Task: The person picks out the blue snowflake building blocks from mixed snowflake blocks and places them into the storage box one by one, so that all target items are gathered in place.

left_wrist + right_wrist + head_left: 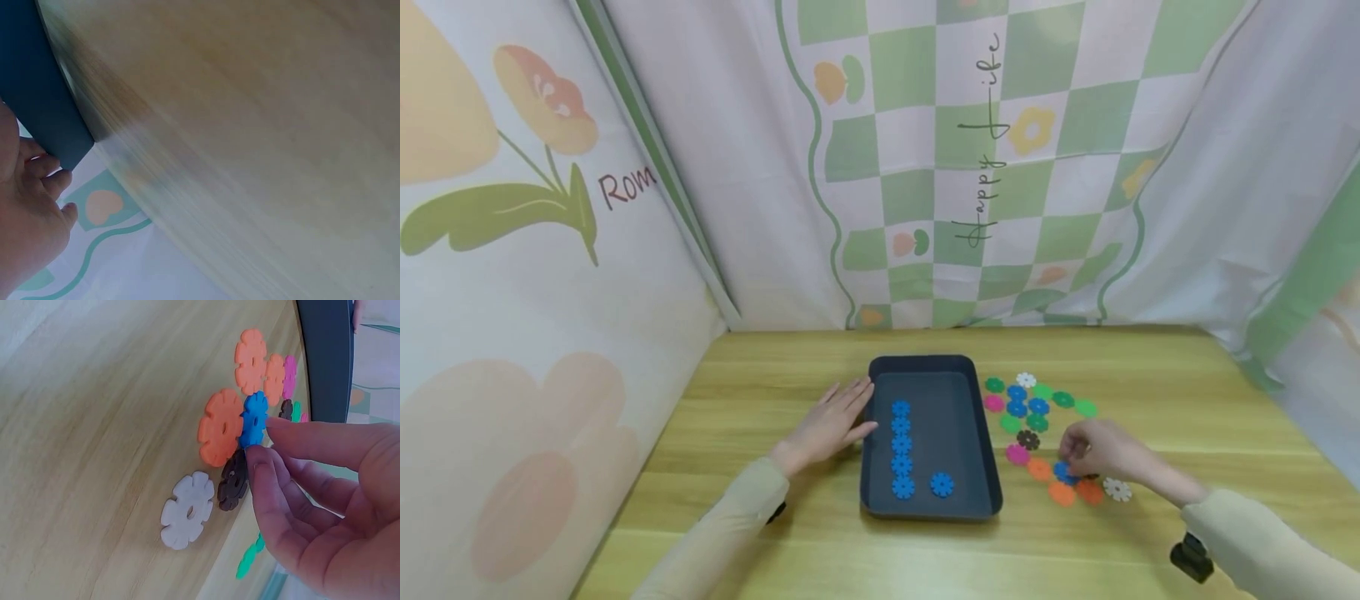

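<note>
My left hand [831, 421] lies with fingers extended against the left wall of a dark grey tray [988, 492]; the left wrist view shows its fingertips at the tray's side. Inside the tray, a column of several blue flower-shaped discs [902, 444] runs along the left, with a single blue disc [942, 484] at the lower right. Right of the tray, my right hand [1101, 450] pinches the edge of another blue flower-shaped disc [253, 419] between thumb and forefinger. That disc sits close against an orange disc [221, 428] and a dark brown disc [234, 481].
Loose flower-shaped discs spread over the wooden table [775, 558] right of the tray. Among them are a white disc [1117, 489], a pink disc [1018, 454], a green disc [1063, 400] and several blue ones [1017, 408]. A patterned curtain [910, 250] hangs behind the table.
</note>
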Available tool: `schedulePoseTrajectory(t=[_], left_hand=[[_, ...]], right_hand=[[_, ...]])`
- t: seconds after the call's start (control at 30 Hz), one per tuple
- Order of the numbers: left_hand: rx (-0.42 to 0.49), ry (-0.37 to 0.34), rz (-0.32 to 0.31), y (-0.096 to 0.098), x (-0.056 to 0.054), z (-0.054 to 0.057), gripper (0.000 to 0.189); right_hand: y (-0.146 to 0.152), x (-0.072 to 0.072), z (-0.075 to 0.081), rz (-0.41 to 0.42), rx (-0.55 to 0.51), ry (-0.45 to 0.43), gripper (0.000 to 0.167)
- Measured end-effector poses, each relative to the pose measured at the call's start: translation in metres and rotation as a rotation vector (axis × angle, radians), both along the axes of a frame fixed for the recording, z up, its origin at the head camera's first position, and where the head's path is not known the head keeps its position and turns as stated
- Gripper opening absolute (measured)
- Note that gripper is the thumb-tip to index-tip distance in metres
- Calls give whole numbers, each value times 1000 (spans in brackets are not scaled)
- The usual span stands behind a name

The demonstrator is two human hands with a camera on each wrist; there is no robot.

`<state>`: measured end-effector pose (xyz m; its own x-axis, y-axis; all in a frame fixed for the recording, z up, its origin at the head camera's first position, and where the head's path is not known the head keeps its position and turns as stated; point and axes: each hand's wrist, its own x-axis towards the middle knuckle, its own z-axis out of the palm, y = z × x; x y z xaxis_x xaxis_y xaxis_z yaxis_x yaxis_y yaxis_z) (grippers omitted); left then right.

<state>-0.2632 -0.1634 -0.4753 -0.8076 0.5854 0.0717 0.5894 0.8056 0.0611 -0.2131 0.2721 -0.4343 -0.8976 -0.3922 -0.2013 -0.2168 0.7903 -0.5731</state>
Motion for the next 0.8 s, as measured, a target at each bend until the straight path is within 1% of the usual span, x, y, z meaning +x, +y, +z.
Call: schedulePoseTrajectory(t=[0.13, 0.2, 0.3, 0.57, 0.8], left_hand=[[3, -6, 2, 0, 1, 0, 71], [6, -7, 4, 0, 1, 1, 71], [8, -4, 5, 1, 2, 2, 71], [12, -3, 9, 1, 3, 2, 71], [13, 9, 8, 1, 2, 0, 70]], right_hand=[[1, -2, -1, -6, 24, -18, 20], [1, -3, -2, -22, 29, -36, 22], [0, -3, -3, -25, 29, -49, 23], [-2, -2, -7, -13, 47, -23, 24], [-2, -3, -7, -11, 39, -32, 25]])
